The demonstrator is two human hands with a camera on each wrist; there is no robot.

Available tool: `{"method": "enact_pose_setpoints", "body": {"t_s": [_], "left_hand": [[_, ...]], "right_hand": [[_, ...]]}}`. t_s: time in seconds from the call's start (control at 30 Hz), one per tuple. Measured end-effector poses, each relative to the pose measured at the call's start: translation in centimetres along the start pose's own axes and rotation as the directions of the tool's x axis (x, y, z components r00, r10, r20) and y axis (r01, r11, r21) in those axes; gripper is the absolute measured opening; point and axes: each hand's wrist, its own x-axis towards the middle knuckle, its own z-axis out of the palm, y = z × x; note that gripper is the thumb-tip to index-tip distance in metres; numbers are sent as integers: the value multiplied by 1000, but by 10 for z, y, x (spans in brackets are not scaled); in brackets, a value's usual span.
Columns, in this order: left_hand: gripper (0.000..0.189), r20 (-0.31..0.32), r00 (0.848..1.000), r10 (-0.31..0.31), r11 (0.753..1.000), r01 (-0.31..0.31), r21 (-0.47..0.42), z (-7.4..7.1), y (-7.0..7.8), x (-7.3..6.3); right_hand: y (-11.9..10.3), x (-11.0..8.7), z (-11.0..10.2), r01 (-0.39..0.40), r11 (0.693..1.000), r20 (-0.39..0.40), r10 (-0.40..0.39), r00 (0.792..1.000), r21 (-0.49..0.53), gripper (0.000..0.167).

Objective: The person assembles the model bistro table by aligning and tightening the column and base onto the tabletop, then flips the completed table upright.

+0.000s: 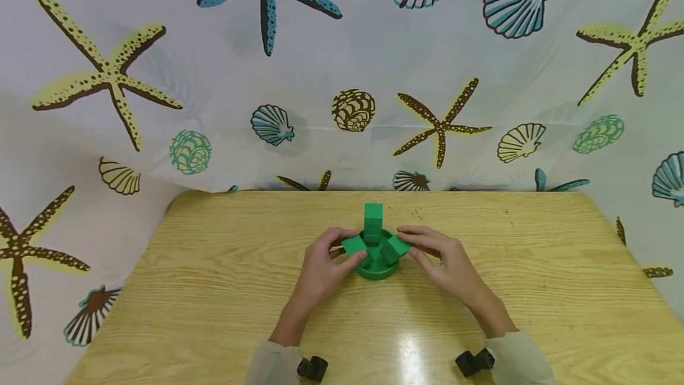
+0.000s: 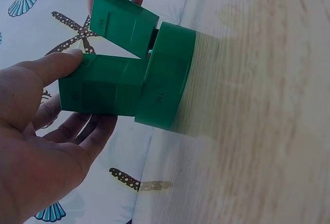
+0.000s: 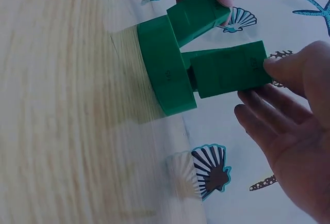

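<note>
A round green base (image 1: 377, 271) sits on the wooden table (image 1: 224, 290). Three green blocks stand in it. One block (image 1: 373, 220) is upright at the back. A left block (image 1: 353, 246) tilts outward, and my left hand (image 1: 344, 249) pinches it between thumb and fingers. A right block (image 1: 397, 248) tilts the other way, held by my right hand (image 1: 409, 245). In the left wrist view my left hand (image 2: 85, 92) holds its block (image 2: 103, 87) against the base (image 2: 165, 77). In the right wrist view my right hand (image 3: 260, 82) holds its block (image 3: 229, 69) beside the base (image 3: 165, 72).
A curtain (image 1: 342, 76) printed with starfish and shells hangs behind the table and down both sides. The table's far edge (image 1: 385, 192) lies just beyond the base. Dark wrist-camera mounts (image 1: 312, 367) sit at both sleeves.
</note>
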Motion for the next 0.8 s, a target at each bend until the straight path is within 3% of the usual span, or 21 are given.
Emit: {"method": "enact_pose_setpoints", "body": {"t_s": [0.2, 0.4, 0.67, 0.8], "left_hand": [[37, -7, 1000, -2, 1000, 2, -20, 1, 0, 0], [37, -3, 1000, 0, 999, 0, -37, 0, -1, 0], [37, -10, 1000, 0, 999, -1, -46, 1, -1, 1], [38, -4, 1000, -2, 999, 1, -37, 1, -1, 0]], "right_hand": [[-2, 1, 8, -28, 996, -43, 32, 999, 82, 24], [-3, 0, 10, -75, 991, -11, 76, 997, 111, 26], [-6, 4, 15, -18, 997, -42, 15, 999, -73, 27], [-3, 7, 21, 7, 995, -52, -12, 999, -103, 27]]}}
